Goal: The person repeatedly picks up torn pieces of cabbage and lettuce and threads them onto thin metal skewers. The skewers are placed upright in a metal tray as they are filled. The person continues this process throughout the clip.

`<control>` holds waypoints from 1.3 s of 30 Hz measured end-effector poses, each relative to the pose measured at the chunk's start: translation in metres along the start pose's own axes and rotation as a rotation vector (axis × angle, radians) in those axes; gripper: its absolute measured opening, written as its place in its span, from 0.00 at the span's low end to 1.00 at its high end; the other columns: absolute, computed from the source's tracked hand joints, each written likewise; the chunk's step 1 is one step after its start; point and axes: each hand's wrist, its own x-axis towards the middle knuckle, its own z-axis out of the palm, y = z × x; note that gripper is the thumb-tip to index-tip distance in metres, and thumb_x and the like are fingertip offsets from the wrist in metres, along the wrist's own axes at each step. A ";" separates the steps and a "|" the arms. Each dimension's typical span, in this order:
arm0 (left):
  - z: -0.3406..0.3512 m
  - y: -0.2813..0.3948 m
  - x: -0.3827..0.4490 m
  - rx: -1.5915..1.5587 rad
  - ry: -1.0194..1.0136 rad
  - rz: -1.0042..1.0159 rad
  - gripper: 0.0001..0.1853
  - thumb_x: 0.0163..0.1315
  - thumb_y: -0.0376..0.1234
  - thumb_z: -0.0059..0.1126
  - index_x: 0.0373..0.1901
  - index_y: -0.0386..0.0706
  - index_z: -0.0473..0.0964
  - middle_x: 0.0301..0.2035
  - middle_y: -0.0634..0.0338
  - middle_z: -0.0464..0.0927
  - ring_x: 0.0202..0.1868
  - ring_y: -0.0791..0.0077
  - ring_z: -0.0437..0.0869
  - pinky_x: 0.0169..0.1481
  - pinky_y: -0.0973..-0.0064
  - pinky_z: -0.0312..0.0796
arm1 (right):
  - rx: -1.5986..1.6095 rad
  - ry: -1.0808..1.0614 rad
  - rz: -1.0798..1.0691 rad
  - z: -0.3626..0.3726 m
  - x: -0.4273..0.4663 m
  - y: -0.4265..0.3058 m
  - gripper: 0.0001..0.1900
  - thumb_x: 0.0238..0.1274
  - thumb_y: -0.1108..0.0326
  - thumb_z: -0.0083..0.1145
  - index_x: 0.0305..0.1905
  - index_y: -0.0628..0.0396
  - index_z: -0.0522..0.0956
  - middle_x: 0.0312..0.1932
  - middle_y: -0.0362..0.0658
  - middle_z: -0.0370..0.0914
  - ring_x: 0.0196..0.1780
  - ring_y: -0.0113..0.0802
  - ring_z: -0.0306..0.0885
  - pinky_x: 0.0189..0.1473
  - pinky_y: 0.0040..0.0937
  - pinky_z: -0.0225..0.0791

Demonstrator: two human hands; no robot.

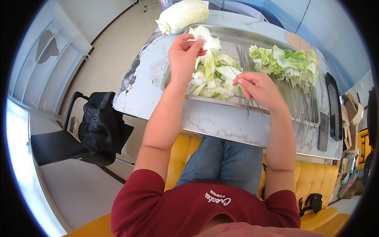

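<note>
My left hand (186,54) pinches a white piece of napa cabbage leaf (207,38) above the left part of a shallow metal tray (204,97). In my right hand (257,87) is a thin metal skewer (234,71), gripped between thumb and fingers, its upper end pointing up and left over the loose cabbage pieces (214,74). To the right of these, many thin metal skewers (244,57) lie across the tray. Skewered cabbage leaves (284,60) are gathered at the tray's right side, with bare skewer lengths running towards me.
A whole napa cabbage (185,16) lies at the tray's far left corner. On the marbled table (142,80), a long black box (333,106) and a dark handheld device (323,131) lie at the right. A black chair (56,146) holding a black bag (102,121) stands left.
</note>
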 end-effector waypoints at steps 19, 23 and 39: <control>-0.016 0.001 -0.003 1.438 -0.459 -0.190 0.14 0.53 0.42 0.65 0.37 0.46 0.85 0.36 0.60 0.85 0.39 0.66 0.85 0.43 0.70 0.75 | 0.108 0.239 0.032 -0.008 0.007 0.020 0.11 0.69 0.67 0.48 0.39 0.58 0.81 0.15 0.32 0.68 0.20 0.18 0.61 0.24 0.22 0.57; -0.029 -0.007 0.001 1.527 -0.555 -0.206 0.13 0.54 0.43 0.64 0.36 0.46 0.85 0.34 0.60 0.86 0.38 0.66 0.85 0.42 0.68 0.75 | 0.102 0.246 0.023 -0.008 0.007 0.018 0.11 0.70 0.67 0.48 0.39 0.58 0.82 0.14 0.32 0.67 0.20 0.18 0.61 0.24 0.22 0.56; -0.025 0.002 0.011 0.832 -0.152 -0.080 0.12 0.60 0.32 0.60 0.43 0.39 0.83 0.27 0.60 0.84 0.34 0.78 0.85 0.37 0.79 0.74 | 0.351 0.103 0.080 -0.011 0.002 0.009 0.08 0.71 0.69 0.47 0.41 0.58 0.78 0.17 0.34 0.70 0.15 0.14 0.55 0.18 0.16 0.49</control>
